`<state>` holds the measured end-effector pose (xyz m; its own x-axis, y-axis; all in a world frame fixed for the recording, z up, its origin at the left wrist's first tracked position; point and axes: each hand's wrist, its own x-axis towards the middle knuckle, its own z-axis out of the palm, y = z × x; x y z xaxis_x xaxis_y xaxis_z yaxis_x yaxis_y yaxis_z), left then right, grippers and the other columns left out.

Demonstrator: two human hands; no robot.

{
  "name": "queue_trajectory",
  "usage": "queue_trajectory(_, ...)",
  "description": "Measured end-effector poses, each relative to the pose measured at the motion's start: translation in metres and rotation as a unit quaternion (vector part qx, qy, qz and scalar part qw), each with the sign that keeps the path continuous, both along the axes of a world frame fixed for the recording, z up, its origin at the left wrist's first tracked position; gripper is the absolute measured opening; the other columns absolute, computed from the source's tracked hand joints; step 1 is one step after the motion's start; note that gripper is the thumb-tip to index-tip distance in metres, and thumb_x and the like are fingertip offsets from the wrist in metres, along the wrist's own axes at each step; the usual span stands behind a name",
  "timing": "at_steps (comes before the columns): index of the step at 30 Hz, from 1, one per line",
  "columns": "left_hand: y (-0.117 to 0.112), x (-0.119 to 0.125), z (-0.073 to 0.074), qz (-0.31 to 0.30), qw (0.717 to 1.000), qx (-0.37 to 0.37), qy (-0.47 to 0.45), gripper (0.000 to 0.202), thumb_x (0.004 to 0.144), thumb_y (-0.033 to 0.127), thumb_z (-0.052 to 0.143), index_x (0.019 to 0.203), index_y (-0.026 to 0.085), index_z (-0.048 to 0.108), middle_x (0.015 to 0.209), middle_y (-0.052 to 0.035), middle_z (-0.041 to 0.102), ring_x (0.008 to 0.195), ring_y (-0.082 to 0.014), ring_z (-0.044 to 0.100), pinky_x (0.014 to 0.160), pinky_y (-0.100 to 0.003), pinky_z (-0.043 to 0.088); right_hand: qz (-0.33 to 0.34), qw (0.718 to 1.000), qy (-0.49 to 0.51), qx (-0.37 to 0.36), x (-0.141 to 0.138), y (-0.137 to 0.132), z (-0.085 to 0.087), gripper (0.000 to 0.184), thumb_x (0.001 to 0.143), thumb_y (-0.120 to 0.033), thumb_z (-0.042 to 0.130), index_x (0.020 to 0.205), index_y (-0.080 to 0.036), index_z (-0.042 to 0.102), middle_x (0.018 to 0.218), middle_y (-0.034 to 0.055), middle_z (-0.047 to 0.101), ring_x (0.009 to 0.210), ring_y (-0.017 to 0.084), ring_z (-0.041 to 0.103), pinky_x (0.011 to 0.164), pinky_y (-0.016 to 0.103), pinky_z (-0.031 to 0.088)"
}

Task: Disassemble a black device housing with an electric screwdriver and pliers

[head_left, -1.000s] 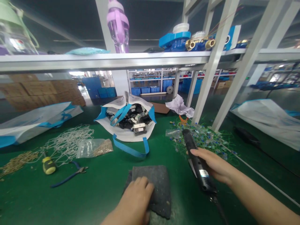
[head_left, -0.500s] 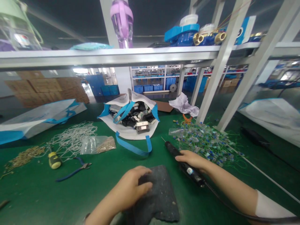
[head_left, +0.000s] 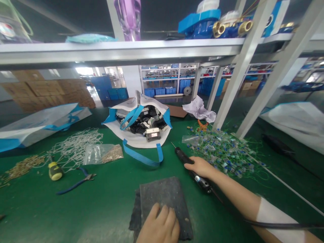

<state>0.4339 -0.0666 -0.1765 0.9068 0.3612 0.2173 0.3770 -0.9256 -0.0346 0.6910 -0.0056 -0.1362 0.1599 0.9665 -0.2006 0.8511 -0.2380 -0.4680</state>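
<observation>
My right hand [head_left: 199, 166] is wrapped around a black electric screwdriver [head_left: 203, 184]. Its thin bit points away from me, and a cable trails from its rear end. Palm down, my left hand [head_left: 160, 225] lies on the near part of a folded dark grey cloth [head_left: 164, 192], fingers a little apart and nothing visible in them; the thumb is hidden. Beyond the cloth stands an open white bag [head_left: 131, 140] with blue handles, filled with black and white device parts [head_left: 152, 134]. To the right of the screwdriver spreads a heap of green wires with small blue-and-clear tags [head_left: 222, 152].
On the left lie cutting pliers [head_left: 76, 185], a yellow-black screwdriver [head_left: 55, 171], a plastic bag of small parts [head_left: 112, 154], white cords [head_left: 76, 145] and brassy pieces [head_left: 24, 167]. A metal shelf [head_left: 152, 54] crosses above, with slanting posts [head_left: 243, 74] at the right.
My left hand has moved from the cloth's left edge down onto its near part. My right hand has shifted slightly left and forward with the electric screwdriver. The view has tilted down a little.
</observation>
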Motion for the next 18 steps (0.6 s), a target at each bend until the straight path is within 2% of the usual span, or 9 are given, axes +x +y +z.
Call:
queue_trajectory(2, -0.001, 0.004, 0.0, 0.022, 0.999, -0.027, 0.033, 0.028, 0.084, 0.017, 0.036, 0.104, 0.016, 0.056, 0.106, -0.0114, 0.058, 0.096, -0.0257, 0.052, 0.082, -0.039, 0.039, 0.004, 1.0, -0.013, 0.02, 0.003, -0.003, -0.003, 0.025, 0.082, -0.037, 0.049, 0.084, -0.013, 0.057, 0.077, 0.0012, 0.058, 0.069, 0.014, 0.055, 0.067, 0.032, 0.044)
queue_trajectory(5, -0.002, 0.014, 0.014, 0.072, 0.991, -0.073, 0.08, 0.028, 0.081, 0.016, 0.039, 0.103, 0.012, 0.056, 0.106, -0.0137, 0.057, 0.096, -0.0283, 0.052, 0.079, -0.041, 0.041, 0.015, 0.998, -0.018, 0.058, 0.009, -0.011, -0.008, 0.032, 0.085, -0.04, 0.04, 0.083, -0.014, 0.058, 0.075, 0.0024, 0.06, 0.07, 0.015, 0.056, 0.068, 0.031, 0.043)
queue_trajectory(8, 0.003, 0.019, 0.037, 0.117, 0.978, -0.143, 0.098, 0.021, 0.076, 0.013, 0.042, 0.087, 0.013, 0.06, 0.093, -0.0109, 0.06, 0.087, -0.0261, 0.054, 0.075, -0.04, 0.043, 0.012, 0.993, -0.031, 0.111, 0.015, -0.026, -0.013, 0.037, 0.088, -0.037, 0.029, 0.088, -0.015, 0.059, 0.085, 0.0063, 0.06, 0.083, 0.017, 0.055, 0.075, 0.029, 0.04)
queue_trajectory(10, 0.012, 0.017, 0.056, 0.153, 0.965, -0.203, 0.071, 0.017, 0.072, 0.012, 0.043, 0.076, 0.014, 0.06, 0.083, -0.0071, 0.061, 0.08, -0.0216, 0.055, 0.072, -0.034, 0.044, 0.001, 0.989, -0.055, 0.136, 0.018, -0.042, -0.014, 0.038, 0.088, -0.034, 0.026, 0.091, -0.015, 0.059, 0.088, 0.0082, 0.059, 0.087, 0.019, 0.054, 0.077, 0.029, 0.04)
queue_trajectory(12, 0.025, 0.009, 0.073, 0.155, 0.949, -0.272, 0.034, 0.016, 0.072, 0.014, 0.044, 0.074, 0.016, 0.059, 0.08, -0.0036, 0.061, 0.076, -0.017, 0.056, 0.069, -0.027, 0.044, -0.003, 0.985, -0.085, 0.15, 0.021, -0.063, -0.015, 0.037, 0.086, -0.034, 0.028, 0.091, -0.015, 0.06, 0.086, 0.0095, 0.057, 0.084, 0.022, 0.054, 0.075, 0.033, 0.04)
queue_trajectory(15, 0.044, -0.005, 0.092, 0.114, 0.924, -0.364, -0.019, 0.02, 0.073, 0.025, 0.05, 0.09, 0.021, 0.059, 0.092, 0.0004, 0.061, 0.083, -0.0145, 0.056, 0.076, -0.024, 0.044, 0.009, 0.979, -0.121, 0.162, 0.026, -0.1, -0.02, 0.034, 0.083, -0.033, 0.035, 0.094, -0.015, 0.061, 0.09, 0.0126, 0.057, 0.086, 0.027, 0.053, 0.078, 0.041, 0.039)
queue_trajectory(18, 0.054, -0.012, 0.093, 0.151, 0.917, -0.359, -0.083, 0.033, 0.078, 0.031, 0.046, 0.108, 0.021, 0.052, 0.112, -0.0031, 0.055, 0.103, -0.0162, 0.049, 0.092, -0.029, 0.037, 0.037, 0.97, -0.17, 0.17, 0.035, -0.135, -0.033, 0.033, 0.078, -0.033, 0.045, 0.101, -0.015, 0.061, 0.107, 0.0153, 0.056, 0.103, 0.032, 0.047, 0.09, 0.049, 0.032)
